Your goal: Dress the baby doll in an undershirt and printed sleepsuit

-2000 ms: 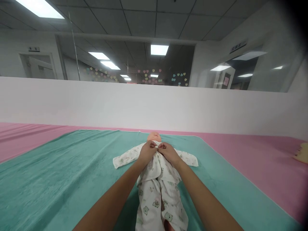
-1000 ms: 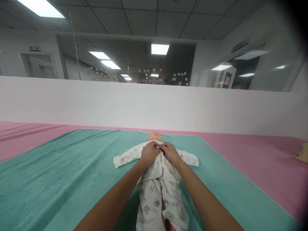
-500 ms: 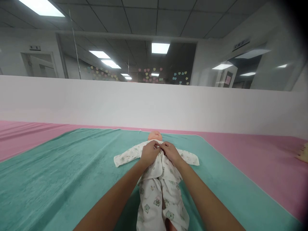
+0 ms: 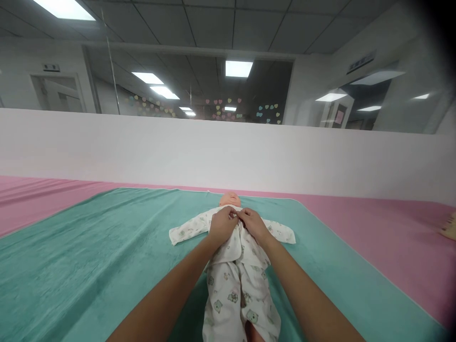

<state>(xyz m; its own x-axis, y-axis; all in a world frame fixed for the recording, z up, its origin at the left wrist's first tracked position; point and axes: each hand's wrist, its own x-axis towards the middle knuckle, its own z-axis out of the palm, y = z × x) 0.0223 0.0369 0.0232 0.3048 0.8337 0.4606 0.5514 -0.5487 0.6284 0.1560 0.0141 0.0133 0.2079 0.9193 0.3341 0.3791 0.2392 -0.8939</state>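
Observation:
A baby doll lies on its back with its head at the far end, dressed in a white patterned baby shirt and matching pants. Both shirt sleeves stretch out sideways. At the upper chest, my left hand pinches one front edge of the shirt. My right hand grips the other edge close by, and the fingertips of the two hands nearly meet. Any fastener between the fingers is too small to make out. Below my hands, the shirt's front edges hang slightly apart.
The doll rests on a teal blanket spread over a pink sheet. Behind stands a low white wall with glass above it. A beige object is partly visible at the right edge.
The hands stay at the doll's upper chest with almost the same grip. The view has shifted very slightly.

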